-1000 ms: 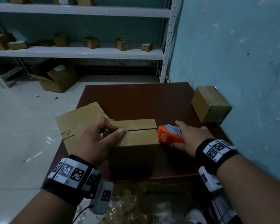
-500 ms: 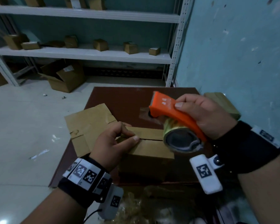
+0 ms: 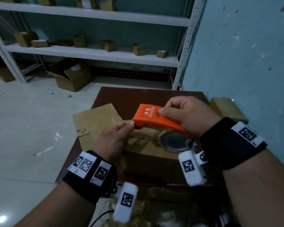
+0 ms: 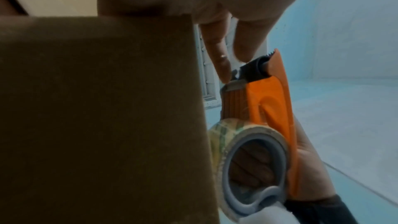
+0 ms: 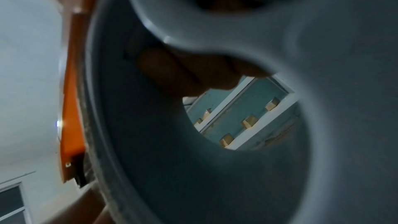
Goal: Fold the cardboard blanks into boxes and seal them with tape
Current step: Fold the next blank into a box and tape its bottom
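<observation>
head view, frame centre: the right hand (image 3: 185, 115) grips the orange tape dispenser (image 3: 156, 119) above the folded box (image 3: 147, 151) on the surface (image 3: 138, 97), ready for sealing. left wrist view: left hand (image 4: 215, 6) fingers (image 4: 221, 62) pinch at the cutter, likely freeing the tape end. right wrist view: the roll's core fills the frame.

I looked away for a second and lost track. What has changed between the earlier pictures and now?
The right hand picked the orange tape dispenser up off the table and now holds it above the folded box. The left hand let go of the box flaps and rose to pinch at the dispenser's front end. The box, the flat blanks and the sealed box by the wall stayed put.
</observation>
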The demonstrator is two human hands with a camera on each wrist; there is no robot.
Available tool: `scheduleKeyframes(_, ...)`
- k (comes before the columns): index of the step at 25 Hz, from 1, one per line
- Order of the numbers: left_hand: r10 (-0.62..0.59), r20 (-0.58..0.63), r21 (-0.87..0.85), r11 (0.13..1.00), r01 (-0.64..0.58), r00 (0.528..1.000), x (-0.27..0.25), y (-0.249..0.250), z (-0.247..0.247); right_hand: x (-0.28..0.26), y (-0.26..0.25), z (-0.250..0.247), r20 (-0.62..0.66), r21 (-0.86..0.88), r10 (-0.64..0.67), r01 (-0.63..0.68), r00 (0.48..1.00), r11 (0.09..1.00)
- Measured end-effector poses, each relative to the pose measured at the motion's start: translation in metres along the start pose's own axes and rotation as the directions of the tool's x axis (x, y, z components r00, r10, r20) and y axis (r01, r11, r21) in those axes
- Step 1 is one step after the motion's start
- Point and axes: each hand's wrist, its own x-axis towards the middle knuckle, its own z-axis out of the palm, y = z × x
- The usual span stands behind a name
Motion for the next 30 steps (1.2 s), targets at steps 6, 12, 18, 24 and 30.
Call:
scheduleKeyframes(6,0.114,-0.157,0.135,0.986,-0.093,0.981,-0.005,0.012,0.000,-0.001,-0.003,0.002,0.007,-0.033,0.020,-0.020,1.000,0.999)
scheduleKeyframes(12,0.106,-0.287,0.137,0.988,-0.068,0.952,-0.013,0.005,-0.001,0.003,-0.011,0.008,0.023,-0.058,0.055,-0.053,0.998,0.997)
scheduleKeyframes(18,-0.133,-0.271,0.089,0.983,0.162,0.953,-0.002,-0.015,-0.017,0.010,-0.029,0.025,0.046,-0.168,0.053,-0.044,0.998,0.985)
scheduleKeyframes(24,-0.232,-0.292,0.022,0.968,0.249,0.928,0.006,-0.029,-0.031,0.018,-0.035,0.030,0.038,-0.217,0.071,-0.061,0.997,0.974)
scheduleKeyframes(30,0.005,-0.106,0.171,0.985,0.014,0.994,-0.015,-0.048,-0.009,0.017,-0.034,0.029,0.032,-0.183,0.103,-0.096,0.994,0.978)
